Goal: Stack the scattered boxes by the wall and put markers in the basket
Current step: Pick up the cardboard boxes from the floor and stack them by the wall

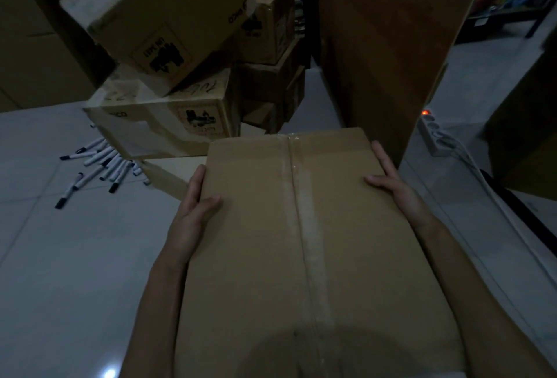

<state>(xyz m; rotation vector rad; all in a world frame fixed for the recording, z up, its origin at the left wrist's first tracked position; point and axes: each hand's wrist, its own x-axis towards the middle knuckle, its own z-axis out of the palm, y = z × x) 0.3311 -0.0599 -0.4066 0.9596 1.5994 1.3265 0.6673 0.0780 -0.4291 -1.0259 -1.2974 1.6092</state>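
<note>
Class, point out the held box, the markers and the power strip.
held box (304,227), head view, on its taped top.
markers (99,163), head view, middle of the floor pile.
power strip (434,136), head view, its white body.

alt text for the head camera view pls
Two hands, left hand and right hand, grip the sides of a taped cardboard box held over a dim tiled floor. Ahead lie jumbled boxes with markers scattered beside them.

1. Left hand (196,206) lies flat against the left side of the taped cardboard box (301,242), thumb over its top.
2. Right hand (391,185) mirrors it on the right side.
3. Both forearms reach forward.
</note>
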